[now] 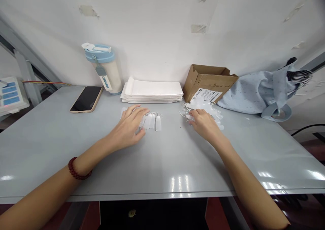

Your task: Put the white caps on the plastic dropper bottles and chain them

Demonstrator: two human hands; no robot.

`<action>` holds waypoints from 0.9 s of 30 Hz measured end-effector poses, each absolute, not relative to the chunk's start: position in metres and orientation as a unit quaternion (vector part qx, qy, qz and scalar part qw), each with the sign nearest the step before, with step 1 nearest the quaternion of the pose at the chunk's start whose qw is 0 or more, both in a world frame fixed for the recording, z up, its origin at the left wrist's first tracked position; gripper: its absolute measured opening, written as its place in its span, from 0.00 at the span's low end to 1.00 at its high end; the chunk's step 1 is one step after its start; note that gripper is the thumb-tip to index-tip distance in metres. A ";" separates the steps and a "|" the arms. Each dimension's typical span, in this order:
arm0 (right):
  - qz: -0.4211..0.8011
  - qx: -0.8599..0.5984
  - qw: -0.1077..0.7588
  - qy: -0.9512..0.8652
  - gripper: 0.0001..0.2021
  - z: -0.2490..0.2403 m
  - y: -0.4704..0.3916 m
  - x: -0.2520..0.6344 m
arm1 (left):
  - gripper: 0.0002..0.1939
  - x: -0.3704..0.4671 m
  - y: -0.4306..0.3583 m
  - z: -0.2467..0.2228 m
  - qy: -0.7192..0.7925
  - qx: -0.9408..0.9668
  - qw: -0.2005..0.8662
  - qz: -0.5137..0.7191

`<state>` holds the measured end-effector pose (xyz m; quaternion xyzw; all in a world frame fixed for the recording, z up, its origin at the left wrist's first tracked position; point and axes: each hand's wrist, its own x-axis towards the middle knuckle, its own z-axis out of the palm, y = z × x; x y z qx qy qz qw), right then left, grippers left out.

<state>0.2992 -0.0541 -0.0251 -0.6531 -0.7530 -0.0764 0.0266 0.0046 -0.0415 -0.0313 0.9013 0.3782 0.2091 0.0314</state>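
On the grey table, my left hand (130,125) rests over a row of small white tags (158,123) with thin loops. Its fingers are stretched and apart, and they hide part of the row. My right hand (205,124) reaches into a loose pile of similar white tags (217,116) in front of the cardboard box. Its fingers are bent, with thumb and index close together at the edge of a white tag (188,116) whose loop sticks out to the left. The palm covers part of the pile.
Behind the hands lie stacked white envelopes (154,89) and an open cardboard box (208,82). To the left are a phone (86,99) and a tumbler with a blue lid (108,70). A light blue cloth bag (254,91) sits at the right. A white wall (157,33) bounds the table's back.
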 end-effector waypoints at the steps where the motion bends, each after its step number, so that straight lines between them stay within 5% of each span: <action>1: -0.070 -0.657 0.021 -0.750 0.11 -0.024 -0.054 0.299 | 0.25 0.005 -0.041 -0.032 0.374 0.903 0.028 0.210; 7: -0.013 -0.681 0.023 -0.732 0.14 -0.022 -0.056 0.297 | 0.20 0.004 -0.041 -0.036 0.365 0.906 0.011 0.215; 17: 0.283 -0.558 0.341 -0.702 0.14 -0.008 -0.077 0.272 | 0.19 0.016 -0.057 -0.025 0.325 0.887 0.057 0.322; 27: 0.170 -0.454 0.364 -0.795 0.08 -0.012 -0.093 0.248 | 0.09 0.020 -0.066 -0.016 0.360 0.827 0.168 0.397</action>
